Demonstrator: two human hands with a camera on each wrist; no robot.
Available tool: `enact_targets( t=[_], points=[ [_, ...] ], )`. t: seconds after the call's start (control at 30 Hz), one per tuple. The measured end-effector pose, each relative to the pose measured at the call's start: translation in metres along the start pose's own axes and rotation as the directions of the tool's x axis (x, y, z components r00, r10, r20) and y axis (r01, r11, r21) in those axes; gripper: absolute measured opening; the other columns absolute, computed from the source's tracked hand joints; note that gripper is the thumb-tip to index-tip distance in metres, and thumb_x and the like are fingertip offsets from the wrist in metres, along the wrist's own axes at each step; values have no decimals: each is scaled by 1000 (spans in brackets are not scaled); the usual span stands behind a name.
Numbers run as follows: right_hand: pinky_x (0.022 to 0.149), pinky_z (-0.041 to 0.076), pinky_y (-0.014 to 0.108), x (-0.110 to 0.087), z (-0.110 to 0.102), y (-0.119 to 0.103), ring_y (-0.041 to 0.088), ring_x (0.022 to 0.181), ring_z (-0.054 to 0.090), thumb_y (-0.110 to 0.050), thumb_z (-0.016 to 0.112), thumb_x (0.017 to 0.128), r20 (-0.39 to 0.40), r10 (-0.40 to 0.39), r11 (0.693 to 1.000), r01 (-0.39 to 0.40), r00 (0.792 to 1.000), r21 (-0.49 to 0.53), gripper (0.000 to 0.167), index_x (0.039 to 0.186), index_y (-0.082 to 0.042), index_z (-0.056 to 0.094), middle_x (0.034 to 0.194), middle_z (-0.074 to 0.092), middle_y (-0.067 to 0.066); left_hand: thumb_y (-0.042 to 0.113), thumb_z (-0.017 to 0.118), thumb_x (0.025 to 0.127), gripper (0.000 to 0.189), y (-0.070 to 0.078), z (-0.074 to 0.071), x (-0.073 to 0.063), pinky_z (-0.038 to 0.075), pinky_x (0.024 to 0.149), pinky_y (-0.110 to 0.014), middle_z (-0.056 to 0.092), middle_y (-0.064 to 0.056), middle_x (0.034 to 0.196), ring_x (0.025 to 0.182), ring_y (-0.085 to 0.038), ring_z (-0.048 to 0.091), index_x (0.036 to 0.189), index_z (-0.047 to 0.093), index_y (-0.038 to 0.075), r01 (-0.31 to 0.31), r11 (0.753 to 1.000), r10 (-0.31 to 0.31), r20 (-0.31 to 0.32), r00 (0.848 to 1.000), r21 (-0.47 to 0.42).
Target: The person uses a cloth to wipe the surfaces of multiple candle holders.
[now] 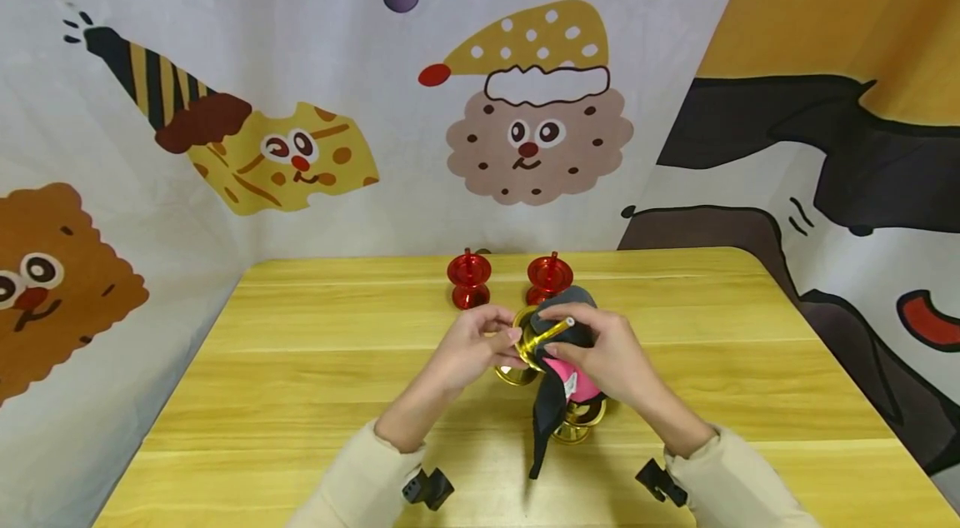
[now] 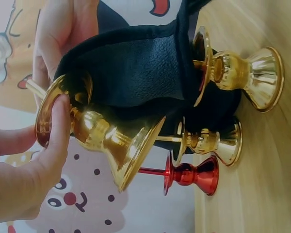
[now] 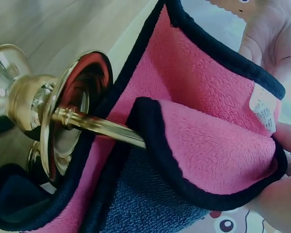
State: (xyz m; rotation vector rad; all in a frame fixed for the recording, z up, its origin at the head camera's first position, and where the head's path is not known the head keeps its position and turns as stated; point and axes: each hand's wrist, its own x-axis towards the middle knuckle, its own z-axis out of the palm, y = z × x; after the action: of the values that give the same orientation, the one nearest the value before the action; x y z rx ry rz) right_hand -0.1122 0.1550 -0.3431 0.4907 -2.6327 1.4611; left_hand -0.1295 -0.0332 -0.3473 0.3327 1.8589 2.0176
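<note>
My left hand holds a gold candlestick by its dish, thumb and fingers at the rim. The candlestick is tilted off the table, its thin spike sticking out beside the cloth. In my right hand is a thick cloth, pink on one side and dark grey on the other, with black edging and a white label. The cloth lies against the held candlestick's dish, and a dark corner hangs down. Two more gold candlesticks stand on the table, a nearer one and a farther one, partly covered by the cloth.
Two red candlesticks, a left one and a right one, stand near the back edge of the wooden table. A curtain with cartoon prints hangs behind it. Each sleeve has a small black camera mount near the wrist.
</note>
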Motion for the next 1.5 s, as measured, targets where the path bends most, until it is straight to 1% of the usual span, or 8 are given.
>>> enact_targets(
  t=[0.27,0.63,0.97,1.17,1.3,1.33,1.43,1.5],
  points=[
    [52,50,24,0,-2,3,14,67,59,5,73,72,-1,34,997,-33,999,69,32,101,-6,67,97,64,10,-4,51,90,19,-3,2,2,55,69,-35,56,-20,90,67,-21,63,105,52,-15,36,999,-36,1,999,-28],
    [60,53,26,1,-14,2,17,75,62,5,70,75,23,25,990,-28,999,136,25,98,-3,67,96,64,12,-2,52,91,20,-5,3,3,54,70,-40,54,-19,88,64,-19,63,106,51,-15,69,997,-69,-8,998,-26],
    [64,53,27,2,-28,-6,16,76,63,2,70,77,39,18,984,-24,999,175,24,100,-2,67,97,65,12,-4,51,90,20,-10,3,6,56,65,-33,55,-19,86,62,-19,62,106,50,-17,85,996,-86,-30,996,-29],
    [66,53,26,3,-31,-7,17,78,63,-3,72,76,1,35,982,-35,999,185,23,99,-3,66,98,64,10,-3,48,92,24,-10,-2,8,55,70,-39,56,-19,87,65,-20,63,112,48,-16,82,995,-82,7,997,-49],
    [70,54,26,2,-24,-3,18,85,63,-4,73,76,20,46,973,-50,999,224,27,101,0,63,106,60,12,0,45,95,26,-10,-5,10,54,71,-41,56,-21,92,68,-22,63,116,46,-15,66,996,-64,48,997,-61],
    [71,53,25,1,-22,-1,19,87,62,-5,73,76,33,34,975,-40,999,216,29,103,0,63,108,59,13,1,43,95,26,-10,-6,10,54,71,-40,56,-22,93,69,-23,63,117,45,-14,60,996,-56,58,997,-64],
    [69,51,22,-2,-16,2,18,86,57,-9,75,74,65,-40,994,32,997,108,38,109,0,63,113,57,12,2,40,97,26,-11,-9,11,55,70,-40,55,-24,97,70,-24,64,117,45,-13,51,996,-45,77,996,-71],
    [62,48,20,-4,-13,4,16,79,52,-13,77,73,79,-84,996,82,993,20,43,113,-1,63,115,57,11,3,38,97,26,-11,-10,11,55,70,-40,55,-24,98,71,-25,64,118,45,-13,49,996,-43,85,995,-71]
  ],
)
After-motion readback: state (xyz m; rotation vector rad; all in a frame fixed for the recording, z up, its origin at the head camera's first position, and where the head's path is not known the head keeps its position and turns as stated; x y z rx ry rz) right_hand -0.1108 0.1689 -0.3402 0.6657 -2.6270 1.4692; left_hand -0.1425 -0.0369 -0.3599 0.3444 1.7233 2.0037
